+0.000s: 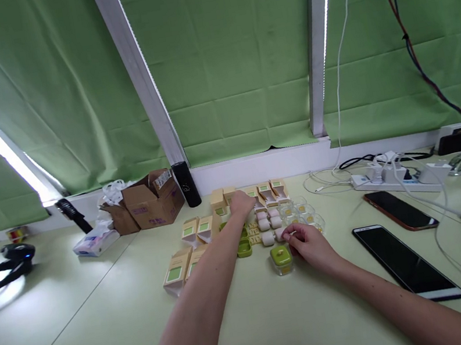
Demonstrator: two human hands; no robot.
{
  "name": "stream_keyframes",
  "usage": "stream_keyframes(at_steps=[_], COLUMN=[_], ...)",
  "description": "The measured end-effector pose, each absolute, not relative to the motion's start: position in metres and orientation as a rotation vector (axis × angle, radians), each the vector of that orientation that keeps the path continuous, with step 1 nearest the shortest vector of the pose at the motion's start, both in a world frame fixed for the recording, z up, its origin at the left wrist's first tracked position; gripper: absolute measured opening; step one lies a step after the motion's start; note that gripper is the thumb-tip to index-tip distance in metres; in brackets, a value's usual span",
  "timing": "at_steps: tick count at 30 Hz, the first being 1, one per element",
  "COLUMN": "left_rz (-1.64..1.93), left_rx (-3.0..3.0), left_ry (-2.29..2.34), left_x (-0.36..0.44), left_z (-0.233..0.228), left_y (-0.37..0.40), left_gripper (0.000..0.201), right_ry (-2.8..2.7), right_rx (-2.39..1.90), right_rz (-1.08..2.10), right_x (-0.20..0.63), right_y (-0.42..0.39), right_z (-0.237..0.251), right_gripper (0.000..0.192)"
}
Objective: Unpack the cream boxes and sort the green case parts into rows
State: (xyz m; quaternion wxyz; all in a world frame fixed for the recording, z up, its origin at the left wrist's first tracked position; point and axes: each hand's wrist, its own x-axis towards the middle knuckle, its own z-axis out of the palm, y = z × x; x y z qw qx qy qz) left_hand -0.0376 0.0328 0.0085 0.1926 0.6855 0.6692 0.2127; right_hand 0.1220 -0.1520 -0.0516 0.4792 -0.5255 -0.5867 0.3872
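Note:
My left hand (242, 202) reaches to the back of the group of small things, at the open cardboard boxes (266, 192). Its fingers are curled and mostly hidden behind the back of the hand. My right hand (309, 243) is closed, thumb and forefinger together beside the small white rolls (267, 239); anything between the fingertips is too small to make out. Just left of that hand stands a clear square container with a green lid (280, 256). Green lids (243, 247) and small yellow pieces (255, 239) lie between my arms. Clear containers (310, 218) are grouped behind my right hand.
More small boxes (178, 266) lie left of my left forearm. Two phones (406, 258) and a power strip (396, 185) with cables are on the right. A brown carton (153, 200), a black cylinder (187, 184) and a tissue pack (96, 242) stand at the back left.

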Motion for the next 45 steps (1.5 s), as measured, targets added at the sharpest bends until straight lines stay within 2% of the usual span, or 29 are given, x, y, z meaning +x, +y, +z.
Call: stream_keyframes(at_steps=[12, 18, 21, 24, 31, 34, 38, 41, 45], left_rz=[0.532, 0.637, 0.716, 0.802, 0.900, 0.842, 0.666, 0.630, 0.586], left_rx=[1.929, 1.966, 1.996, 2.058, 2.237, 2.364, 2.456, 2.484, 2.529], left_ry=[1.913, 1.918, 1.914, 1.852, 1.556, 1.388, 1.224, 1.183, 1.235], left_x=[-0.031, -0.030, -0.035, -0.043, -0.058, -0.065, -0.071, -0.074, -0.077], left_z=[0.010, 0.018, 0.027, 0.037, 0.050, 0.046, 0.035, 0.026, 0.017], left_y=[0.038, 0.027, 0.016, -0.002, -0.088, -0.132, -0.173, -0.185, -0.186], left_gripper=[0.039, 0.021, 0.029, 0.034, 0.026, 0.024, 0.035, 0.041, 0.038], right_ry=[-1.421, -1.424, -1.443, -1.457, -1.507, -1.519, -1.522, -1.533, -1.536], right_rx=[-1.267, -1.269, -1.278, -1.282, -1.256, -1.238, -1.235, -1.247, -1.224], right_rz=[0.969, 0.961, 0.942, 0.939, 1.004, 0.992, 0.954, 0.954, 0.977], right_x=[0.121, 0.122, 0.123, 0.125, 0.125, 0.124, 0.123, 0.123, 0.122], right_y=[-0.153, -0.152, -0.151, -0.149, -0.149, -0.150, -0.151, -0.151, -0.152], right_z=[-0.048, -0.050, -0.053, -0.055, -0.058, -0.058, -0.057, -0.057, -0.057], right_gripper=[0.031, 0.029, 0.028, 0.025, 0.020, 0.019, 0.019, 0.019, 0.020])
